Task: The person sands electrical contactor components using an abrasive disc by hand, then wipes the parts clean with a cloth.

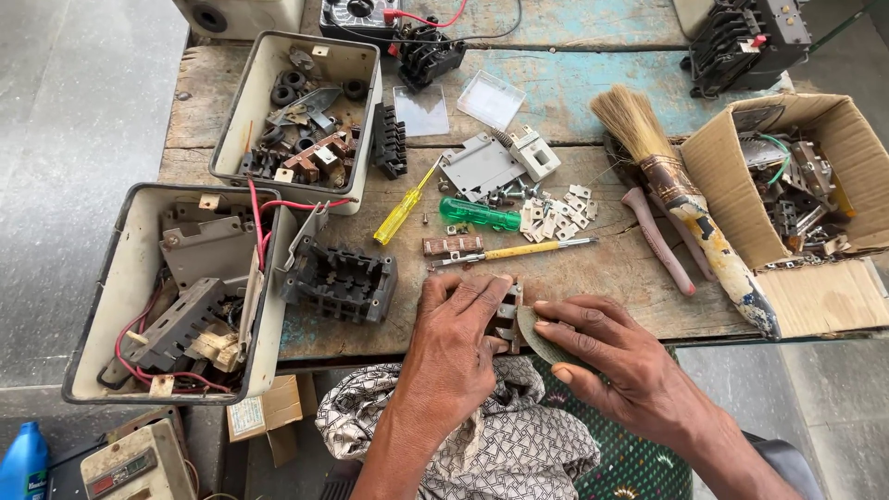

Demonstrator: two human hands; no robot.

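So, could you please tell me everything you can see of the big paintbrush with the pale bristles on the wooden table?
The big paintbrush with pale straw-coloured bristles lies flat and diagonal on the worn wooden table, bristles fanned toward the far edge. A brownish band binds them; the long, paint-stained whitish handle runs to the near edge, beside the open cardboard box. No hand touches it.

Single view, head-mounted, looking steeply down and forward over the near edge of the counter (593,278). Close range: left hand (454,347) and right hand (607,356) sit bottom centre, forearms entering from the lower edge. Far counter edge cropped at top; floor visible left and right.
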